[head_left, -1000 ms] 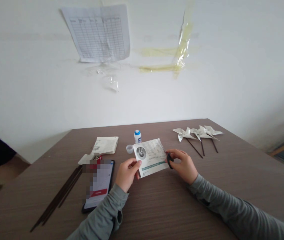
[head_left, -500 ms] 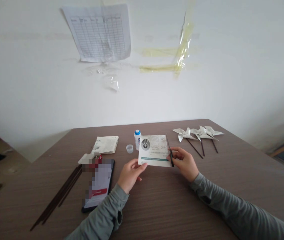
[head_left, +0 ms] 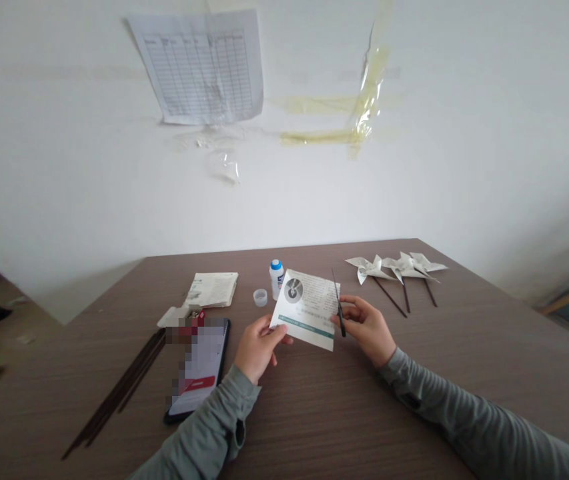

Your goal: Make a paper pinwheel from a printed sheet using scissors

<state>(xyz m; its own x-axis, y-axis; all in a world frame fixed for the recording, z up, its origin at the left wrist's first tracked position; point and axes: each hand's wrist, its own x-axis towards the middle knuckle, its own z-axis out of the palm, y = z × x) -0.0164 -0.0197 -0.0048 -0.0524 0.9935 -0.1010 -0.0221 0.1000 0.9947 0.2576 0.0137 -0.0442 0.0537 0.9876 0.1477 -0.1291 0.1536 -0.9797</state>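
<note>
A square of printed paper (head_left: 309, 303) with a round picture and a green stripe is held up over the table, tilted down to the right. My left hand (head_left: 259, 347) pinches its lower left corner between thumb and fingers. On the other side, my right hand (head_left: 365, 327) is closed around black-handled scissors (head_left: 341, 317), seen edge-on with the thin blade pointing up. The scissors stand at the paper's right edge, and the right fingertips touch or nearly touch the sheet. Behind the paper, a white bottle with a blue cap (head_left: 276, 277) is partly hidden.
A small clear cap (head_left: 260, 297) lies left of the bottle. A stack of paper squares (head_left: 213, 289), a phone (head_left: 199, 373), a small red-and-white box (head_left: 184, 320) and dark sticks (head_left: 119, 390) lie at left. Paper pinwheels (head_left: 397, 267) on sticks lie at right. The wall (head_left: 314, 207) borders the table.
The paper has turned clockwise, so its right side now sits lower. The left hand still grips its corner, and the scissors have shifted slightly left and down with the right hand.
</note>
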